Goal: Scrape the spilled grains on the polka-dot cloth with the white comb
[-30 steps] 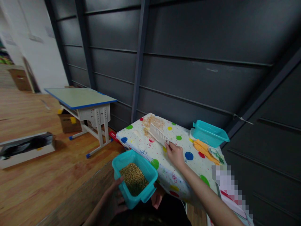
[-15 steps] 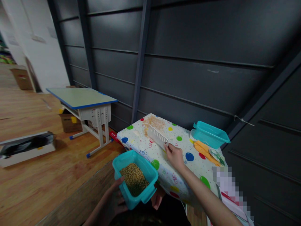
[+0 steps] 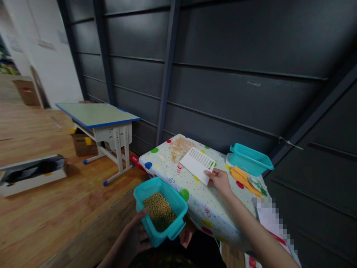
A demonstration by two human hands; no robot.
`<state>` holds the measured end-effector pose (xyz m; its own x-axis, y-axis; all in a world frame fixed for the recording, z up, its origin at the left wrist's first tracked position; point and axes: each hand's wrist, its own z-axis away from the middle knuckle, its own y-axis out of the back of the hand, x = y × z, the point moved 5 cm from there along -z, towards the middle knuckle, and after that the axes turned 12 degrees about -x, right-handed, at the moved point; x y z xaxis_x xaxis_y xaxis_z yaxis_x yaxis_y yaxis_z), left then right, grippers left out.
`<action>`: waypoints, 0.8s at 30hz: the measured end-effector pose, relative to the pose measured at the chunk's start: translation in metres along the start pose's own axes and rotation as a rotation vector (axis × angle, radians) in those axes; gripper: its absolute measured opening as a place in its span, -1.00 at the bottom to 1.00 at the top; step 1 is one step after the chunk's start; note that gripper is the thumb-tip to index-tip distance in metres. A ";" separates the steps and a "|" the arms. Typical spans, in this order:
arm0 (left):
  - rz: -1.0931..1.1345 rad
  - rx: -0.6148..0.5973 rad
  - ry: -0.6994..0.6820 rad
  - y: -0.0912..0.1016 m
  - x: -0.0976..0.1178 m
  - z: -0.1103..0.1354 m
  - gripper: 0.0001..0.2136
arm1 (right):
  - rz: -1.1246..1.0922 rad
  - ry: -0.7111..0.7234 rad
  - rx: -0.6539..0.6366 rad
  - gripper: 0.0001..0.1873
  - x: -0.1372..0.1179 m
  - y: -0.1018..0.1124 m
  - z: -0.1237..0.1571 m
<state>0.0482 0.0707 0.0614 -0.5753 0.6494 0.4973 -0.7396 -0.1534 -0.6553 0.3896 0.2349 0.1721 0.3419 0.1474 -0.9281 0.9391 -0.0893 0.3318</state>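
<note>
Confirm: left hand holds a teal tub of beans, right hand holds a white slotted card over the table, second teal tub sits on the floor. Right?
Wrong on one point. The second tub sits on the table, at its far right end, not on the floor; the head view shows it. The rest holds: left hand holds the tub of beans, right hand holds the card over the table.

No legible text, label, brand or number found; wall notices (image 3: 46, 44) too blurred to be read; no print made out on teal container (image 3: 167, 236), white slotted board (image 3: 198, 165)
</note>
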 end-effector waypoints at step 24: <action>0.025 -0.074 -0.052 -0.002 0.001 0.002 -0.21 | 0.165 -0.125 0.038 -0.79 0.010 -0.001 -0.079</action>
<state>0.0481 0.0703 0.0645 -0.6121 0.6062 0.5077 -0.6978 -0.1122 -0.7075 0.3950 0.3141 0.1759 0.4815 0.0048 -0.8764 0.8682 -0.1391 0.4763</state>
